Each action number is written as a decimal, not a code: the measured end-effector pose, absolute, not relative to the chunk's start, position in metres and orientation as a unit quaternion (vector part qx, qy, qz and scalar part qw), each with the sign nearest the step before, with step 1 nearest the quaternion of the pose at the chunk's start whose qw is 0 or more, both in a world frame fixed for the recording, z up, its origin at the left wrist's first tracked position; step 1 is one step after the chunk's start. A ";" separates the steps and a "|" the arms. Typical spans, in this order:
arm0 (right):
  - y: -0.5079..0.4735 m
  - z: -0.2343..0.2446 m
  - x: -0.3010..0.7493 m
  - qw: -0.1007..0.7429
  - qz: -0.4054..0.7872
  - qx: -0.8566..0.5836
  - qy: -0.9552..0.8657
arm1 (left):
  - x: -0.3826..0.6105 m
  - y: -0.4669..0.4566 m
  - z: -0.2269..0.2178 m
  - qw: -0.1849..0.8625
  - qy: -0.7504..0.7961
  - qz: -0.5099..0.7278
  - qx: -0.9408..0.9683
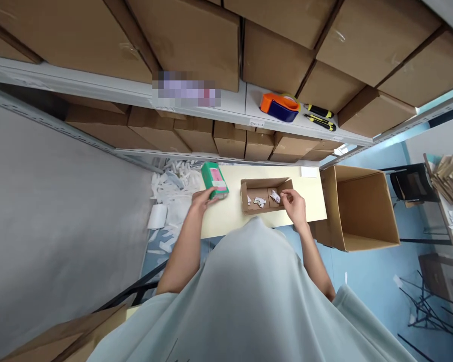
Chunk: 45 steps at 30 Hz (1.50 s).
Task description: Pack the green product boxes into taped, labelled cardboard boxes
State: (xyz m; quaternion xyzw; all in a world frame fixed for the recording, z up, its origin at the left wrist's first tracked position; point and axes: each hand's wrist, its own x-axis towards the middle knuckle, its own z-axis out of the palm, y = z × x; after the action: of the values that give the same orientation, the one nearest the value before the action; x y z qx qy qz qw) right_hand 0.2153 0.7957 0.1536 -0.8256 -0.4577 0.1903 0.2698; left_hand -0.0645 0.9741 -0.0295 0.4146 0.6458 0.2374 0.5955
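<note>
A green box with a pink panel (pixel 214 177) is at the left end of the pale yellow table (pixel 228 219). My left hand (pixel 204 198) grips its near end, thumb and fingers closed about the edge. To the right, a small open cardboard box (pixel 256 211) holds a few crumpled pieces of white paper (pixel 260 202). Over its right end is my right hand (pixel 295 206), its fingertips pinched together against the rightmost crumpled paper (pixel 275 196). Part of that box's right wall is hidden behind the hand.
Above the table runs a shelf (pixel 234 108) stacked with cardboard boxes, bearing an orange and blue tape dispenser (pixel 281 107) and yellow-black utility knives (pixel 320 116). A large open carton (pixel 366 211) stands at the right. Paper scraps (pixel 173 186) heap at the left.
</note>
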 end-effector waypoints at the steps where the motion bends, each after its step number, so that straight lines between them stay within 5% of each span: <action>1: 0.796 0.156 0.216 0.270 0.191 -0.823 -0.462 | -0.068 0.975 -0.024 0.616 0.629 0.244 0.406; 6: 0.805 0.178 0.219 0.284 0.151 -0.789 -0.524 | -0.080 0.975 0.036 0.645 0.536 0.347 0.419; 13: 0.811 0.218 0.231 0.288 0.061 -0.739 -0.606 | -0.029 0.952 0.123 0.553 0.386 0.275 0.686; 27: 0.817 0.164 0.271 -0.001 0.232 -0.704 -0.671 | 0.004 0.929 0.052 0.417 0.336 0.117 0.836; 34: 0.847 0.120 0.270 -0.182 0.207 -0.686 -0.673 | 0.032 0.929 0.025 0.336 0.363 0.024 0.869; 45: 0.877 0.050 0.265 -0.288 0.198 -0.631 -0.693 | 0.085 0.926 -0.007 0.262 0.385 -0.153 0.872</action>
State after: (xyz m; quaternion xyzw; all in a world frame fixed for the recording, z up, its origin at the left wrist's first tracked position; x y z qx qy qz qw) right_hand 0.2655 0.8772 0.0502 -0.6305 -0.6930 0.1983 -0.2879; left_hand 0.0850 0.9264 -0.0067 0.8716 0.3851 -0.1528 0.2620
